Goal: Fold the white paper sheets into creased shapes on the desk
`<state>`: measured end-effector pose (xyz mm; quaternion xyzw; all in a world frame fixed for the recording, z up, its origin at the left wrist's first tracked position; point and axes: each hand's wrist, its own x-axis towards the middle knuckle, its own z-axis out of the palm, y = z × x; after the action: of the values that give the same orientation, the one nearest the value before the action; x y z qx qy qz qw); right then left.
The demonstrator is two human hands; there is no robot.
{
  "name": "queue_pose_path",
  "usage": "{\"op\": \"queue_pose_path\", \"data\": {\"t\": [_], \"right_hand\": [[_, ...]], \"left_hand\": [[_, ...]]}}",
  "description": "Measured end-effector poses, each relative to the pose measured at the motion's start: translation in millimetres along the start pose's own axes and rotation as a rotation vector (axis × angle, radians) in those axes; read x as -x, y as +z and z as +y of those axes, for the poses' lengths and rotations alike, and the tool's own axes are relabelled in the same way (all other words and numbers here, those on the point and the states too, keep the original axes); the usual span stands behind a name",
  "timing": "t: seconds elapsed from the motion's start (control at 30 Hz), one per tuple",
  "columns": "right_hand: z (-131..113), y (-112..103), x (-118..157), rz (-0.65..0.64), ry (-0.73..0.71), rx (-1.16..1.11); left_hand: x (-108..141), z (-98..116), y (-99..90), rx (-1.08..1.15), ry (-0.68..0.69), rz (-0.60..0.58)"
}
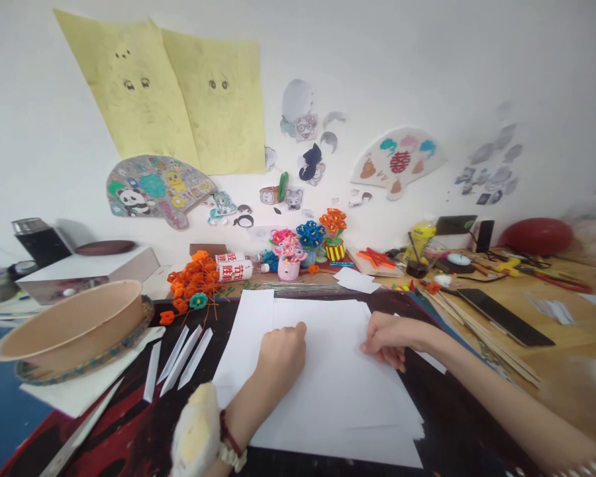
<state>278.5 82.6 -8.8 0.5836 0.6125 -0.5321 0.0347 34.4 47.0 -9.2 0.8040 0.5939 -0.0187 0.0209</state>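
Loosely stacked sheets of white paper (338,411) lie on a dark mat in front of me, their edges uneven at the right. My left hand (281,354) rests on the upper left of the stack with its fingers curled; whatever may be under or in them is hidden. At the upper right edge of the paper, my right hand (387,339) is closed, thumb against fingers, gripping the edge of a sheet. Several narrow folded paper strips (181,361) lie on the mat left of the stack. Below them, near the left front, is a pair of scissors (87,430).
At the left stands a beige basin (74,324). Orange pipe-cleaner flowers (193,281) and small flower pots (289,268) line the back by the wall. Wooden sticks (481,334), a black phone-like slab (504,317) and pliers (551,275) lie on the right.
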Motion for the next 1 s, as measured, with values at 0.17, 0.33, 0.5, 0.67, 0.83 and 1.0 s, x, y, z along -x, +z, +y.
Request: {"op": "queue_pose_path", "data": {"t": [0.17,0.33,0.5,0.67,0.83,1.0], "right_hand": [[8,-2,0,0.003,0.012,-0.007],[12,-2,2,0.018,-0.011,-0.024],[12,-1,5,0.028,-0.026,-0.035],[11,0,5,0.038,-0.027,-0.037],[11,1,4,0.035,-0.027,-0.03],[17,-1,6,0.043,-0.033,-0.016]], "left_hand": [[-1,0,1.1,-0.002,0.008,0.006],[-1,0,0.5,-0.003,0.011,-0.003],[-1,1,-1.1,-0.008,0.004,-0.015],[0,1,-2.4,-0.014,0.002,-0.017],[-1,1,-0.7,-0.016,0.001,-0.008],[-1,0,1.6,-0.015,0.005,0.002]]}}
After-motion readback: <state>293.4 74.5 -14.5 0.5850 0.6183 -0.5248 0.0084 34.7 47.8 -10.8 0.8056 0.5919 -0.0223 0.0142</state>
